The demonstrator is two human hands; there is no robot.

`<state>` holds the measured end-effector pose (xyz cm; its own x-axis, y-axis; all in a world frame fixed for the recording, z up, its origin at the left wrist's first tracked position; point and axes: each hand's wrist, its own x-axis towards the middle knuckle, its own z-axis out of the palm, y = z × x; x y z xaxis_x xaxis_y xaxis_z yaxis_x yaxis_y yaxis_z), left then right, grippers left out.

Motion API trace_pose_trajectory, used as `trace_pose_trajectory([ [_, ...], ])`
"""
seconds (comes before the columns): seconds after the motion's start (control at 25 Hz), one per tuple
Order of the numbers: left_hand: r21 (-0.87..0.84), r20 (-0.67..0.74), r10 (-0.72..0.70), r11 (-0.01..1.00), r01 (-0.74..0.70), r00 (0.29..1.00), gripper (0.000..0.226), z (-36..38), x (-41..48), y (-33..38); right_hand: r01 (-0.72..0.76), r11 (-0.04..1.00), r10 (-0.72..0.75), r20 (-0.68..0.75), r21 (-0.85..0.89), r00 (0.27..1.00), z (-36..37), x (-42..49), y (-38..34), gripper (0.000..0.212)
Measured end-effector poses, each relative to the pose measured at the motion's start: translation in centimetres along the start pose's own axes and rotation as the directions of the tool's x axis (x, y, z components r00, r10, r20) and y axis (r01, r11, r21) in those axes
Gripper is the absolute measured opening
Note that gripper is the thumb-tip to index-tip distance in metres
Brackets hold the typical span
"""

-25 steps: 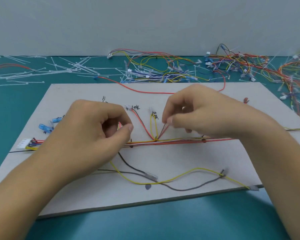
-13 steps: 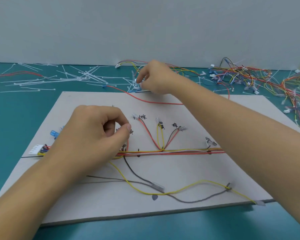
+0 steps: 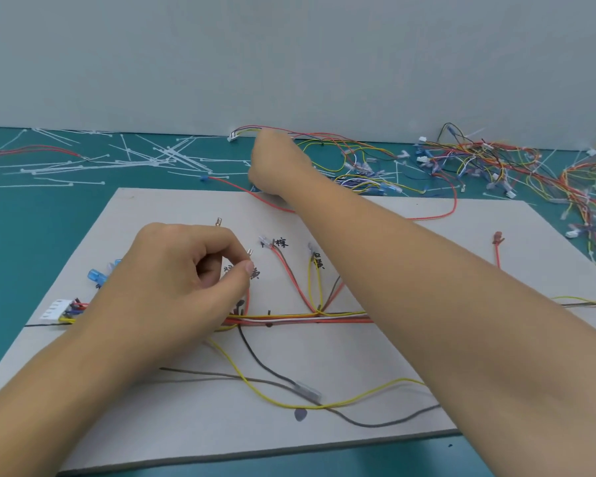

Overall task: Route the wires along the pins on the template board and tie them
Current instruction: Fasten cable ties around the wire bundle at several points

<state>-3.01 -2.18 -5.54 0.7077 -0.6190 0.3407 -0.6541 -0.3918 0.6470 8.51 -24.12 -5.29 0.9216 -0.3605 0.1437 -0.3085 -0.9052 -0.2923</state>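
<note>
A grey template board [image 3: 375,359] lies on the teal table. A bundle of red, white and yellow wires [image 3: 300,318] runs across its middle, with branches fanning up to labelled spots. My left hand [image 3: 183,280] pinches the tip of a red wire branch [image 3: 247,297] between thumb and forefinger, a small metal terminal [image 3: 249,252] showing above it. My right hand [image 3: 276,166] reaches past the board's far edge among loose wires; its fingers are turned away and hidden. A loose yellow wire [image 3: 358,397] and a dark wire [image 3: 265,366] lie on the board's near part.
White cable ties [image 3: 93,160] are scattered at the back left. A tangle of coloured wire harnesses [image 3: 496,166] covers the back right. A white connector [image 3: 54,308] sits at the board's left edge, blue terminals [image 3: 95,276] beside it. A wall rises behind the table.
My right hand left the wire branches at the board's middle and reached forward past the far edge into the loose wires. My left hand stayed pinching the wire.
</note>
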Motion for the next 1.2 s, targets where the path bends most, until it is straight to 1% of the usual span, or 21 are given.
trace_pose_trajectory([
  [0.12,-0.007,0.013,0.012,1.0,-0.012,1.0,0.022,0.1,-0.1,0.2,0.021,0.999,-0.02,-0.029,0.032,0.999,0.1,-0.2,-0.2,0.019],
  [0.2,-0.016,0.013,0.017,1.0,-0.017,1.0,0.022,0.1,-0.1,0.2,0.006,0.999,-0.004,-0.035,0.054,0.999,0.2,-0.4,-0.3,0.02],
  [0.36,0.005,0.031,0.026,1.0,-0.026,0.999,0.02,0.3,-0.2,0.2,-0.02,0.998,0.021,-0.018,0.056,1.0,0.2,-0.3,-0.5,0.02],
  [0.44,0.017,0.042,0.034,0.999,-0.035,0.999,0.02,0.4,-0.3,0.3,-0.013,0.999,0.014,-0.037,0.04,0.999,0.3,-0.4,-0.5,0.02],
  [0.56,0.016,0.037,0.038,0.999,-0.039,0.999,0.02,0.4,-0.3,0.1,0.01,1.0,-0.009,-0.113,0.007,0.994,1.2,-0.5,-0.6,0.02],
  [0.6,0.011,0.039,0.04,0.999,-0.041,0.998,0.021,0.4,-0.3,0.0,0.009,1.0,-0.005,-0.144,0.028,0.99,1.2,-0.4,-0.8,0.022],
  [0.72,0.009,0.052,0.057,0.998,-0.057,0.997,0.022,0.4,-0.3,-0.1,0.012,0.989,0.024,-0.242,0.146,0.97,0.5,-0.2,-1.3,0.037],
  [0.76,0.014,0.053,0.058,0.998,-0.058,0.997,0.022,0.5,-0.3,-0.1,0.016,0.986,0.025,-0.243,0.165,0.97,0.3,-0.2,-1.2,0.038],
  [0.88,0.014,0.058,0.044,0.999,-0.045,0.997,0.022,0.4,-0.3,0.1,-0.02,0.985,0.043,-0.13,0.173,0.991,0.4,-0.3,0.0,0.032],
  [1.0,0.012,0.059,0.029,0.999,-0.03,0.998,0.019,0.5,-0.3,0.2,-0.043,0.994,0.045,-0.02,0.105,0.999,0.2,0.0,1.4,0.014],
  [1.04,0.013,0.059,0.026,1.0,-0.027,0.998,0.019,0.5,-0.3,0.1,-0.038,0.996,0.037,0.014,0.086,0.999,-0.2,0.3,1.7,0.012],
  [1.12,0.016,0.066,0.022,1.0,-0.023,0.998,0.017,0.5,-0.3,0.1,-0.009,0.997,0.002,0.095,0.077,0.996,-0.9,0.8,2.0,0.018],
  [1.2,0.012,0.074,0.019,1.0,-0.02,0.997,0.015,0.4,-0.4,0.1,-0.014,0.994,-0.002,0.143,0.11,0.99,-1.5,0.7,2.1,0.024],
])
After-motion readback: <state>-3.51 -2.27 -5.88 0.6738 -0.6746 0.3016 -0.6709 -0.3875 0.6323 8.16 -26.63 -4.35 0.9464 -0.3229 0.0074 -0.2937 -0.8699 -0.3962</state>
